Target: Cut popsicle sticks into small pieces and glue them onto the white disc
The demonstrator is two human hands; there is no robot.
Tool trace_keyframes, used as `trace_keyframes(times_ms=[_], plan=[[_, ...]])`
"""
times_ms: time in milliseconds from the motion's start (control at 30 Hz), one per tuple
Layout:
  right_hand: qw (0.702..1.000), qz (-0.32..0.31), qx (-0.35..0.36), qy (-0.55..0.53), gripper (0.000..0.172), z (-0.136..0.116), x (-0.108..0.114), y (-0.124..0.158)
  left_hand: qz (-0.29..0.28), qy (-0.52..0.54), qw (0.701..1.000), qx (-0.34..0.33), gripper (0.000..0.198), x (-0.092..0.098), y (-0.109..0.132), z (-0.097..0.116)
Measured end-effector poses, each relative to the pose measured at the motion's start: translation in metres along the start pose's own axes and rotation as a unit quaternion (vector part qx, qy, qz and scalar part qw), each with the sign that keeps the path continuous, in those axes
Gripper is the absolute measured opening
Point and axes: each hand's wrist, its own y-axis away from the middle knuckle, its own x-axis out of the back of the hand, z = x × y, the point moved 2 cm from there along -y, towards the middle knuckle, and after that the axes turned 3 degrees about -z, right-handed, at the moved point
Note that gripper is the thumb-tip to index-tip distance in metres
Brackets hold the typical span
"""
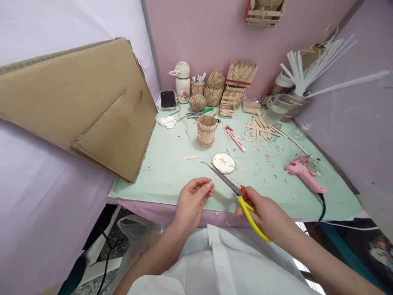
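Note:
My left hand is closed in a pinch near the table's front edge. A tiny pale bit shows at its fingertips, too small to name. In my right hand is a pair of scissors with yellow and orange-red handles, the blades pointing up and left towards the middle of the table. Just beyond the blades lies a round white lid with small wood pieces on it. A flat wooden stick rests to the left of it. Behind stands a small wooden-slat pot, upright.
A pink craft knife and a heap of wooden sticks lie further back. At the right is a pink glue gun with its cord. A large cardboard piece leans on the left. Twine and a bottle line the back.

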Motion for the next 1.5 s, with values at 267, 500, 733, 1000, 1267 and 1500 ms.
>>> trace_keyframes(times_ms=[267, 500, 733, 1000, 1267, 1500], plan=[[0.990, 0.029, -0.001, 0.134, 0.022, -0.0050, -0.0025, 0.0005, -0.002, 0.020, 1.000, -0.005, 0.013, -0.0015, -0.0002, 0.0007], [0.975, 0.066, 0.043, 0.210, 0.026, -0.0061, -0.0055, 0.0006, 0.000, 0.004, 1.000, -0.028, 0.013, 0.0002, -0.0015, -0.0007], [0.970, 0.069, 0.048, 0.228, 0.025, -0.0072, -0.0054, -0.0003, -0.006, -0.028, 0.999, -0.041, 0.012, 0.0014, -0.0013, -0.0009], [0.964, 0.076, 0.054, 0.248, 0.027, -0.0054, -0.0046, 0.0020, 0.001, -0.035, 0.999, -0.038, 0.013, 0.0012, -0.0019, -0.0005], [0.961, 0.082, 0.053, 0.257, 0.028, -0.0039, -0.0053, 0.0021, -0.001, -0.039, 0.999, -0.035, 0.012, 0.0016, -0.0009, 0.0001], [0.963, 0.070, 0.032, 0.260, 0.025, -0.0028, -0.0045, 0.0023, -0.017, -0.043, 0.999, -0.028, 0.010, 0.0010, -0.0011, -0.0006]])
